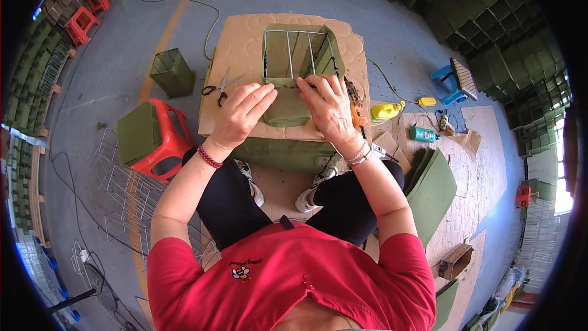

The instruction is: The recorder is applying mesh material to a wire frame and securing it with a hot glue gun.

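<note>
A green fabric-like box [288, 101] with a wire frame [290, 55] at its opening lies on a cardboard-topped work surface [236, 37] before me. My left hand [244, 113] is closed at the left end of the box's near rim, its fingers pressed together on the green sheet. At the right end of that rim, my right hand [331, 107] pinches the edge with bent fingers. Both thumbs are mostly hidden. Black-handled scissors [222, 91] lie open left of my left hand. Beside my right hand is an orange tool [357, 116], partly covered.
A finished-looking green box [172, 73] stands on the floor at left, near a red stool [170, 141] bearing green sheets [136, 133]. Wire frames [122, 187] lie below it. To the right are a yellow bottle [386, 112], a teal bottle [424, 134] and stacked green panels [433, 187].
</note>
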A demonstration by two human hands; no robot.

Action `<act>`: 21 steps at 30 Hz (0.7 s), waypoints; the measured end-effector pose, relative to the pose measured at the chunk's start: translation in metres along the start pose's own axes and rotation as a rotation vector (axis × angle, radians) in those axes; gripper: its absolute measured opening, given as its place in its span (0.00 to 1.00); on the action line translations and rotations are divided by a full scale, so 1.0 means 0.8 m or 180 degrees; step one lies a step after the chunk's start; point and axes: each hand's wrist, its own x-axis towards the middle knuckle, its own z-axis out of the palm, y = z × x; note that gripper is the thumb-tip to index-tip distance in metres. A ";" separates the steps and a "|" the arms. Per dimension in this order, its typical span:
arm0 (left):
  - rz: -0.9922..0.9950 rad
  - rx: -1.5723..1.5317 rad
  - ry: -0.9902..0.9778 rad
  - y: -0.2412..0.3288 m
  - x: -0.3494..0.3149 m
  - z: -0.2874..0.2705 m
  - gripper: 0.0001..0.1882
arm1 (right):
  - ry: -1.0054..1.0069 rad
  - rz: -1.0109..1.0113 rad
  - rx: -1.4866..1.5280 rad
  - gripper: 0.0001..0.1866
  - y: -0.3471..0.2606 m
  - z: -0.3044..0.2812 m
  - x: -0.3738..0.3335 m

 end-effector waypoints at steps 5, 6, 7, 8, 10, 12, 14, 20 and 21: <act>-0.0015 0.0099 -0.0066 -0.001 0.013 0.014 0.21 | 0.0060 0.0023 0.0010 0.18 0.000 0.008 0.000; -0.0093 0.0079 -0.0199 0.001 0.015 0.013 0.21 | 0.0111 -0.0025 0.0106 0.18 0.000 0.011 0.001; -0.0182 0.0052 -0.0395 0.003 0.017 0.012 0.21 | 0.0234 -0.0078 0.0224 0.17 -0.001 0.013 0.001; -0.0165 0.0044 -0.0345 0.004 0.019 0.008 0.21 | 0.0280 -0.0117 0.0265 0.17 -0.003 0.015 0.001; -0.0194 0.0062 -0.0684 0.003 0.024 0.002 0.25 | 0.0131 -0.0095 0.0255 0.18 -0.005 0.015 0.003; -0.0219 -0.0009 -0.0710 0.003 0.030 -0.003 0.26 | -0.0078 -0.0063 0.0376 0.19 -0.004 0.005 -0.001; -0.0363 -0.0142 -0.0801 0.004 0.034 -0.009 0.28 | 0.0219 0.0049 0.0511 0.20 0.001 -0.012 -0.011; -0.0055 0.0387 -0.0222 0.026 0.040 -0.016 0.26 | 0.0845 0.0208 0.0247 0.17 0.037 -0.041 -0.054; -0.0028 0.0393 -0.0262 0.028 0.043 -0.011 0.26 | 0.0748 0.0211 0.0231 0.17 0.041 -0.038 -0.057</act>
